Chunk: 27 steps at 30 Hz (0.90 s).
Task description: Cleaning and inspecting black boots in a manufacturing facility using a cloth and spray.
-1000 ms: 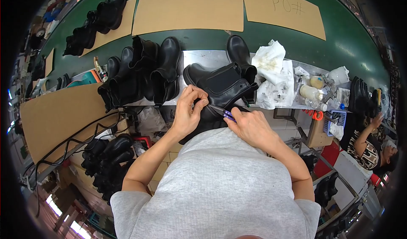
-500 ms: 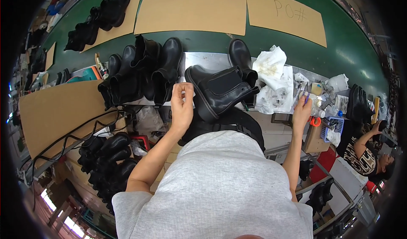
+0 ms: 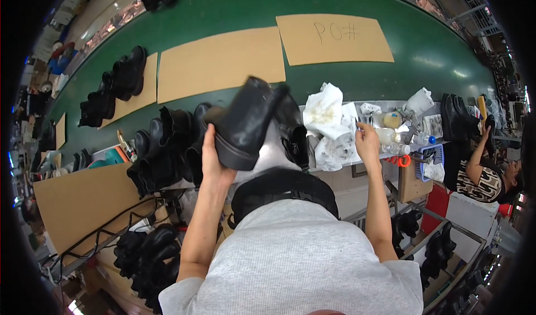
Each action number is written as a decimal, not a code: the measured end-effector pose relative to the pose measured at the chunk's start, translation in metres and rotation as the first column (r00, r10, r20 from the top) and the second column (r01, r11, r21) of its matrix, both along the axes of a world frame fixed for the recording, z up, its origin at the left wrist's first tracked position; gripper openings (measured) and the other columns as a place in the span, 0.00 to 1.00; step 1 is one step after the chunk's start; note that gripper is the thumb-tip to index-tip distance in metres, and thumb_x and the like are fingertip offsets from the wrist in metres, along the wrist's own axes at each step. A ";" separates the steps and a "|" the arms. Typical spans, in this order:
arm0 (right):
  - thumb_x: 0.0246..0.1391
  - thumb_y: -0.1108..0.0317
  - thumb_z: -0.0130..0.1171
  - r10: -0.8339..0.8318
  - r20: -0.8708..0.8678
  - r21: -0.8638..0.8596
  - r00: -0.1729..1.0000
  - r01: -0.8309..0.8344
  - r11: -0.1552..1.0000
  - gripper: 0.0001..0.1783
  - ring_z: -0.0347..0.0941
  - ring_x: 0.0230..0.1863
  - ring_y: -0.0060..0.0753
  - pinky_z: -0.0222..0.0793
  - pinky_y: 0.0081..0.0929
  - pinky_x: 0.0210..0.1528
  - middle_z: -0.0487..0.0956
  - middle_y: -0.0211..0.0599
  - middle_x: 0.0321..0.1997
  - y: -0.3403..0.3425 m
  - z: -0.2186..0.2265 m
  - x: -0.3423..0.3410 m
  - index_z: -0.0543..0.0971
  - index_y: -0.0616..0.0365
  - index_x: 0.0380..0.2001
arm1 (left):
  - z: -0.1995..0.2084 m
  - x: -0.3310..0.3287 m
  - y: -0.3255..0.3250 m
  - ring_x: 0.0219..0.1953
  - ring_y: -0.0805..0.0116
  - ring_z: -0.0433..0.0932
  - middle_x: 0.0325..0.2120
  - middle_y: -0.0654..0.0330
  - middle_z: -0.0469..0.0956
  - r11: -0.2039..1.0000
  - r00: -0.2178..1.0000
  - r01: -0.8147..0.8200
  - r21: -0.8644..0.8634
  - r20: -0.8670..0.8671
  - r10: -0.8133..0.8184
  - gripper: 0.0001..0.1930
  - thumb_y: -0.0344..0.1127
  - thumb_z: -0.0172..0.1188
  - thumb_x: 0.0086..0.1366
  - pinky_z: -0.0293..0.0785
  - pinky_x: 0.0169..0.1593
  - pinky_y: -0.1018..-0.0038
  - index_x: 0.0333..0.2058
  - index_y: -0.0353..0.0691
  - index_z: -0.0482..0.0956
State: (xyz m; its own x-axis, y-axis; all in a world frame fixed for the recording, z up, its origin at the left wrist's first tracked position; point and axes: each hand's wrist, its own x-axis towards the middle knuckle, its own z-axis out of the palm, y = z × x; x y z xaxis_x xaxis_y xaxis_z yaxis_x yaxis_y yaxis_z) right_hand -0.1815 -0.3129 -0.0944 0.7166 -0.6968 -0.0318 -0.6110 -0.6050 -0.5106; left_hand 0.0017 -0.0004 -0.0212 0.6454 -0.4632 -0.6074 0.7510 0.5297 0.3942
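Observation:
A black ankle boot (image 3: 244, 122) is raised above the bench's metal edge, blurred by motion, its sole and heel turned toward me. My left hand (image 3: 215, 161) is closed on its sole end. Right of it, another black boot (image 3: 290, 128) rests on the metal strip. My right hand (image 3: 367, 143) is pinched beside the stained white cloths (image 3: 325, 114). A thin tool, its kind too small to tell, sticks out from those fingers. Several black boots (image 3: 162, 153) stand close together left of my left hand.
Cardboard sheets (image 3: 220, 63) lie on the green belt (image 3: 234, 5), with more boots (image 3: 120, 77) at far left. Bottles (image 3: 393, 148) and a blue basket (image 3: 430, 164) are at right. Black cables (image 3: 106, 225) hang at left. A co-worker (image 3: 483, 175) handles footwear at far right.
My left hand, empty before, now holds the boot, which has come up off the bench and turned. My right hand has moved left, toward the cloths. The view has shifted.

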 end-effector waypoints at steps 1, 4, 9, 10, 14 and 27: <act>0.50 0.74 0.52 0.068 0.061 0.066 0.996 -0.072 0.995 0.14 0.73 0.40 0.55 0.68 0.43 0.44 0.75 0.54 0.41 -0.004 0.004 0.013 0.76 0.67 0.41 | 0.006 0.014 -0.006 0.54 0.58 0.71 0.53 0.52 0.71 0.998 0.998 -0.036 -0.050 0.046 0.038 0.28 0.53 0.39 0.69 0.68 0.57 0.60 0.54 0.35 0.66; 0.52 0.59 0.53 0.069 -0.054 0.042 0.996 -0.067 0.997 0.20 0.74 0.41 0.59 0.68 0.45 0.45 0.77 0.59 0.39 0.000 0.021 0.054 0.78 0.67 0.38 | 0.009 0.044 -0.028 0.53 0.58 0.71 0.52 0.55 0.71 0.996 0.995 -0.078 0.035 0.071 0.075 0.29 0.57 0.39 0.68 0.69 0.56 0.57 0.54 0.39 0.66; 0.45 0.47 0.62 -0.078 -0.463 0.374 0.883 0.274 0.886 0.35 0.77 0.40 0.54 0.71 0.42 0.43 0.78 0.62 0.37 -0.011 -0.019 0.053 0.76 0.76 0.38 | -0.015 0.068 -0.042 0.51 0.58 0.73 0.51 0.58 0.72 0.984 0.979 -0.174 0.033 0.113 0.169 0.29 0.60 0.36 0.67 0.72 0.51 0.56 0.55 0.44 0.65; 0.44 0.52 0.66 -0.118 -0.443 0.497 0.889 0.353 0.793 0.32 0.78 0.39 0.48 0.73 0.39 0.42 0.79 0.57 0.37 -0.009 -0.032 0.045 0.76 0.76 0.38 | -0.014 0.069 -0.043 0.51 0.57 0.73 0.51 0.58 0.71 0.982 0.978 -0.183 0.034 0.110 0.179 0.29 0.60 0.35 0.67 0.72 0.51 0.55 0.55 0.45 0.65; 0.47 0.74 0.63 -0.371 0.012 0.878 0.928 0.167 0.448 0.22 0.77 0.38 0.33 0.74 0.28 0.42 0.78 0.46 0.40 -0.007 -0.071 0.020 0.73 0.73 0.45 | -0.001 0.072 -0.051 0.52 0.58 0.72 0.52 0.58 0.70 0.969 0.979 -0.197 0.150 0.074 0.188 0.29 0.60 0.35 0.67 0.70 0.52 0.53 0.56 0.45 0.63; 0.55 0.68 0.55 -0.523 0.135 0.805 0.842 0.214 0.553 0.16 0.78 0.36 0.26 0.76 0.25 0.34 0.79 0.35 0.44 0.010 0.008 -0.040 0.77 0.61 0.47 | -0.025 0.089 -0.019 0.51 0.50 0.71 0.50 0.52 0.71 0.993 0.995 -0.067 -0.097 -0.076 0.060 0.24 0.54 0.35 0.66 0.68 0.52 0.46 0.52 0.45 0.67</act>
